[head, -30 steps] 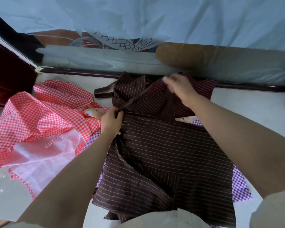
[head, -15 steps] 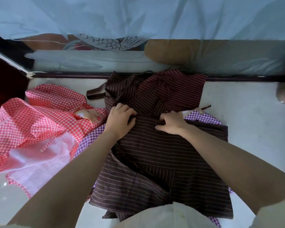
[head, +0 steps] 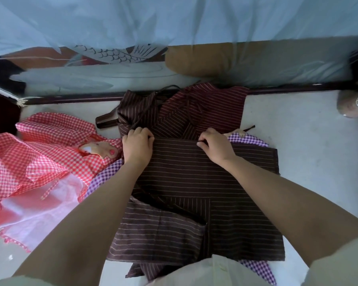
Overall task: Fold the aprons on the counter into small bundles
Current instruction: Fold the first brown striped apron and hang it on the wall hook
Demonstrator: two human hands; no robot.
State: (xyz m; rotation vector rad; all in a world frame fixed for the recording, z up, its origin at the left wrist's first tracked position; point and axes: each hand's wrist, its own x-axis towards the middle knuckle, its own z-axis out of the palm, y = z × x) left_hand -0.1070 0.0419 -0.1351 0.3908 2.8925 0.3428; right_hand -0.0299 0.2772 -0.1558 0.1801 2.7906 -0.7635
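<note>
Brown striped apron (head: 194, 182) lies flat mid-surface, right in front of the person. Long axis runs near-to-far; the bib end with its ties points at the far wall and the near hem reaches the person's shirt. The near part is doubled over, so a straight folded edge runs left-right across the middle. A wide strap loop (head: 105, 121) sticks out left of the bib, and thin ties cross the bib.

Left hand (head: 137, 145) is at the left end of the folded edge, knuckles up, fingers (head: 145, 134) curled tight over the cloth, gripping it. Right hand (head: 215, 148) is further right on the same edge, fingers (head: 205, 139) bent, thumb and forefinger pinching the fold.

Purple gingham apron (head: 250, 140) is underneath the brown one, showing at the right behind the fold, at the left by the forearm and at the near right corner. Red gingham apron (head: 39, 153) is rumpled to the left, touching the brown one, and has a small printed patch (head: 99, 148), motif unclear.

Pale surface (head: 308, 151) is bare on the right. Light blue sheer cloth (head: 174, 21) hangs along the far side, with a fish-scale drawing (head: 112, 54) below it.
</note>
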